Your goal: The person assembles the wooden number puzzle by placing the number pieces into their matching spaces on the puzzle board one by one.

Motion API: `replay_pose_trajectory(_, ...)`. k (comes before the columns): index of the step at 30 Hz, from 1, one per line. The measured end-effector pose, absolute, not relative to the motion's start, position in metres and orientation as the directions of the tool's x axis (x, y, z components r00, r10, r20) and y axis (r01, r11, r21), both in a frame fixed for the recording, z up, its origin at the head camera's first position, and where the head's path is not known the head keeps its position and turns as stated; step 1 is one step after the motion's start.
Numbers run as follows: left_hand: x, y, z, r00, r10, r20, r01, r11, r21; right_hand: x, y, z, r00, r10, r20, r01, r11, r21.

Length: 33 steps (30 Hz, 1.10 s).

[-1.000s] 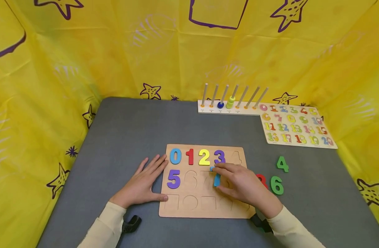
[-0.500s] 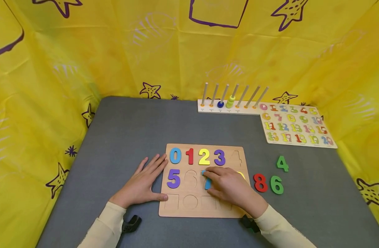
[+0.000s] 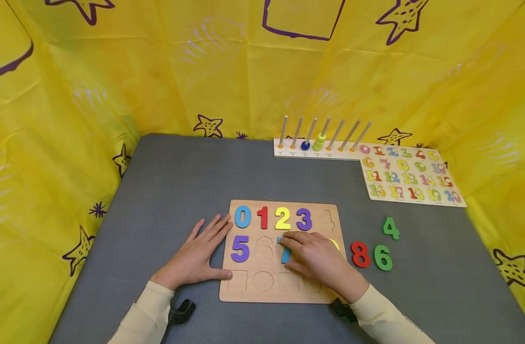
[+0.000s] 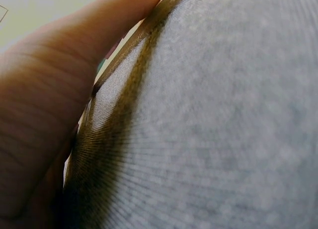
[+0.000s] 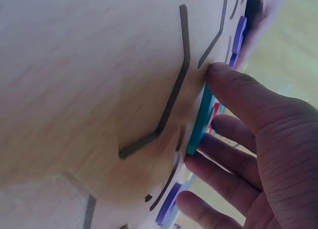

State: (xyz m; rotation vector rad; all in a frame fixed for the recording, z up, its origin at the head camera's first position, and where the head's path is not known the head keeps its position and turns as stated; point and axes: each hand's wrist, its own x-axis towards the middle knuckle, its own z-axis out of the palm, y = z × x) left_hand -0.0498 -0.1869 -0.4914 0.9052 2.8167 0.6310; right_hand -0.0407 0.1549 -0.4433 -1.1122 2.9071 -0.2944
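Observation:
A wooden number puzzle board (image 3: 255, 286) lies on the grey table. My right hand (image 3: 320, 260) pinches a blue number 7 (image 3: 285, 255) at the middle of the second row. In the right wrist view the thumb and fingers lie along both sides of the 7 (image 5: 200, 120), which is low against the board; whether it sits fully in its recess I cannot tell. My left hand (image 3: 202, 253) has its fingers spread, with fingertips and thumb on the board's left edge. A blue 0 (image 3: 242, 217), red 1 (image 3: 262, 217), yellow 2 (image 3: 283, 218), purple 3 (image 3: 304, 219) and purple 5 (image 3: 240, 249) sit in the board.
Right of the board lie a red 8 (image 3: 360, 254), green 6 (image 3: 382, 258) and green 4 (image 3: 391, 228). A yellow piece (image 3: 334, 244) is mostly hidden behind my right hand. At the back stand a peg rack (image 3: 318, 154) and a second number board (image 3: 417, 179).
My right hand has moved left with the blue 7, from the fourth column to the third. The red 8 and part of the yellow piece are uncovered. My left hand stays put.

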Motion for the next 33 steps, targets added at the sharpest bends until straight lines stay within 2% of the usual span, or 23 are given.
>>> replay_pose_trajectory(6,-0.050,-0.186,-0.492,-0.815,0.579,0.003,0.526,0.738,0.423,-0.039,0.156,-0.443,-0.747,-0.661,0.066,-0.661,0.730,-0.175)
replay_pose_trajectory(11,-0.050,-0.185,-0.492,-0.811,0.584,0.024,0.537,0.728,0.426,-0.040,0.170,-0.440,-0.741,-0.645,0.188,-0.672,0.713,-0.201)
replay_pose_trajectory(15,-0.050,-0.185,-0.492,-0.807,0.588,0.050,0.549,0.715,0.432,-0.046,0.203,-0.431,-0.749,-0.594,0.293,-0.660,0.710,-0.247)
replay_pose_trajectory(22,-0.051,-0.187,-0.490,-0.814,0.580,0.022,0.530,0.727,0.437,-0.055,0.289,-0.429,-0.827,-0.440,0.350,-0.558,0.718,-0.416)
replay_pose_trajectory(27,-0.051,-0.187,-0.490,-0.814,0.580,0.000,0.524,0.735,0.430,-0.051,0.346,-0.443,-0.891,-0.318,0.324,-0.438,0.790,-0.429)
replay_pose_trajectory(33,-0.051,-0.187,-0.492,-0.815,0.580,0.006,0.526,0.734,0.430,-0.046,0.392,-0.457,-0.922,-0.337,0.194,-0.388,0.810,-0.439)
